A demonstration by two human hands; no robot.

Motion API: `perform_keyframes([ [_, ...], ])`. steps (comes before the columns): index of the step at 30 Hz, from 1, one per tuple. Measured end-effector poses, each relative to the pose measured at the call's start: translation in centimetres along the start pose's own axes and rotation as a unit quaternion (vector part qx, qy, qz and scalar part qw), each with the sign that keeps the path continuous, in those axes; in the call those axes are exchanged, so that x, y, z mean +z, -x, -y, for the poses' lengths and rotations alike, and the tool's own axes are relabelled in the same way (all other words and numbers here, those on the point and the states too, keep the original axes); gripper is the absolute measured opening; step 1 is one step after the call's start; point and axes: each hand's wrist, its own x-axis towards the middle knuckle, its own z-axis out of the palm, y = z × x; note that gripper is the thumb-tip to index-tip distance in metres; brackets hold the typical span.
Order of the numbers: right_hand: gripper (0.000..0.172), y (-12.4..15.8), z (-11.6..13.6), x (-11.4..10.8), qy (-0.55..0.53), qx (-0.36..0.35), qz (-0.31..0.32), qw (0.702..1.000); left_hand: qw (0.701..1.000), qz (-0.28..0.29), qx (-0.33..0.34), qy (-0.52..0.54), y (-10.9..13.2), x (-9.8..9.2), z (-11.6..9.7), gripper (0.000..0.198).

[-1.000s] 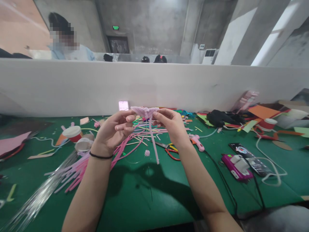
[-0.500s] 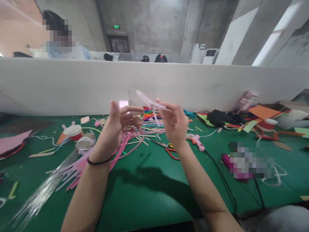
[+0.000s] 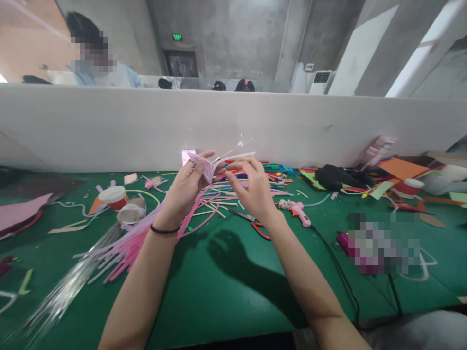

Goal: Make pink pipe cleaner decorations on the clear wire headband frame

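Observation:
My left hand [image 3: 187, 188] is closed on a pale pink pipe-cleaner shape [image 3: 206, 168], pinched between thumb and fingers above the table. From this shape a loose pale stem [image 3: 237, 156] reaches right, and a thin strand with a small white bead-like bit [image 3: 240, 144] shows behind it. My right hand [image 3: 254, 190] is just right of the shape, thumb and fingers apart, holding nothing that I can see. Below my hands lie a bundle of pink and lilac pipe cleaners [image 3: 126, 250] and scissors with red handles [image 3: 261, 232].
A pink glue gun [image 3: 299, 214] with a black cable lies to the right. Paper cups [image 3: 114, 198] and silvery strands [image 3: 60, 296] are at left. A phone [image 3: 187, 156] leans on the white partition [image 3: 109, 129]. Coloured paper [image 3: 401, 167] and a black cloth-like item [image 3: 337, 177] lie far right.
The pink shape has passed from my right hand to my left. My left fingers have closed on it, and my right hand has let go, its fingers spreading.

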Motion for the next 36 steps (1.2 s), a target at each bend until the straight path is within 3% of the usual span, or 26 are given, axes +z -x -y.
perform_keyframes([
  [2, 0.022, 0.0, -0.6, -0.1, 0.012, 0.017, -0.009, 1.0, 0.999, 0.002, -0.002, 0.032, 0.0, 0.1, 0.2, 0.032],
  [5, 0.021, 0.8, -2.1, -1.2, 0.022, 0.063, 0.022, 0.998, 0.995, -0.048, -0.03, 0.077, 0.4, -0.5, 1.1, 0.027],
  [7, 0.02, 2.2, -3.9, -2.3, 0.044, 0.12, 0.139, 0.982, 0.988, -0.087, -0.077, 0.098, 0.8, -1.6, 2.2, 0.024],
  [9, 0.02, 4.3, -6.0, -3.2, 0.099, 0.177, 0.272, 0.941, 0.979, -0.117, -0.12, 0.116, 1.3, -3.0, 3.5, 0.025],
  [12, 0.043, 7.7, -9.0, -3.7, 0.174, 0.218, 0.426, 0.86, 0.966, -0.132, -0.164, 0.152, 2.4, -4.8, 5.6, 0.025],
  [14, 0.055, 9.5, -10.1, -3.5, 0.177, 0.252, 0.474, 0.825, 0.96, -0.141, -0.175, 0.168, 3.0, -5.6, 6.9, 0.023],
  [18, 0.066, 10.6, -10.0, -2.9, 0.158, 0.253, 0.475, 0.828, 0.947, -0.157, -0.186, 0.209, 3.9, -5.8, 8.3, 0.024],
  [21, 0.065, 10.5, -9.6, -2.8, 0.177, 0.245, 0.484, 0.821, 0.94, -0.155, -0.195, 0.235, 4.2, -5.8, 8.8, 0.025],
  [25, 0.061, 11.1, -10.3, -3.2, 0.126, 0.244, 0.473, 0.837, 0.933, -0.157, -0.198, 0.256, 4.6, -6.4, 9.2, 0.026],
  [31, 0.051, 14.0, -11.3, -2.7, 0.115, 0.273, 0.361, 0.884, 0.925, -0.179, -0.187, 0.279, 4.7, -7.0, 10.2, 0.028],
  [36, 0.048, 15.0, -11.2, -1.4, 0.129, 0.254, 0.273, 0.919, 0.928, -0.174, -0.175, 0.28, 4.6, -6.7, 10.4, 0.03],
])
